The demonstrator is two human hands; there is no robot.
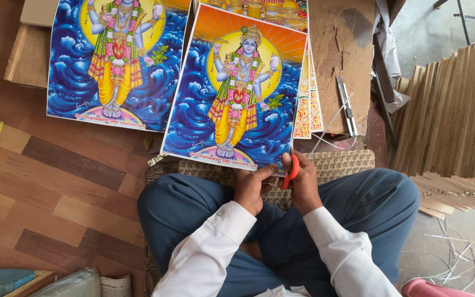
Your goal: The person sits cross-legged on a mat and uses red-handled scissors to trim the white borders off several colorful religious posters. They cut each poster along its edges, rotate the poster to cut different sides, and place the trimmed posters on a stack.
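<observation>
The person sits cross-legged on the floor and holds a glossy poster (236, 88), blue waves around a figure in a yellow disc, by its lower edge. The left hand (251, 187) is closed on that lower edge, thumb on top. The right hand (302, 184) is closed around orange-handled scissors (291, 171), which sit at the poster's lower right corner; the blades I cannot see clearly.

At ten o'clock from the hands, a second poster of the same kind (117, 60) lies flat on the wooden floor (56, 181). Under the held poster, at one o'clock, the edges of more printed sheets (309, 104) show. Further to one o'clock, a metal tool (346, 107) rests on a worn wooden board (342, 49). At three o'clock, well apart, a stack of thin wooden slats (452, 110) stands fanned out. A patterned mat (342, 162) lies beneath the person's knees.
</observation>
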